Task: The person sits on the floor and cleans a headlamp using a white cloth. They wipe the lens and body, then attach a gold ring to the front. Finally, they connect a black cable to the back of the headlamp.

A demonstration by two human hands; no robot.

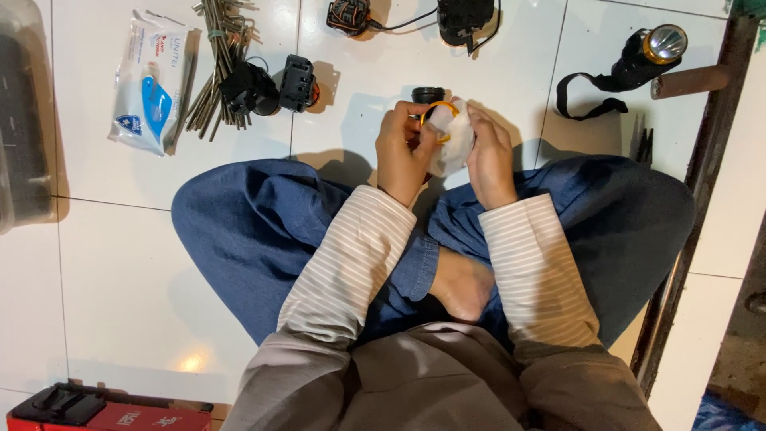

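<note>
While our two hands are meeting just above our crossed legs, we are pinching a thin orange ring between the fingers of our left hand, which are closing firmly on its near edge, and we are pressing a white wipe against it with our right hand, whose fingers are curling around the bunched cloth. The ring is sitting between both hands, held off the floor, with a small black cap-like part showing just behind it; whether that part is attached to the ring we cannot tell. We are judging the ring to be light and fairly stiff but thin enough to bend or slip, so we are taking it by the rim rather than across its open middle, while the wipe is looking soft, limp and probably damp, moulding to whatever it is rubbing. Further out on the white tiled floor, a pack of wipes is lying to the left beside a bundle of thin sticks and some black parts, and a black torch with a strap is resting well apart to the right.
</note>
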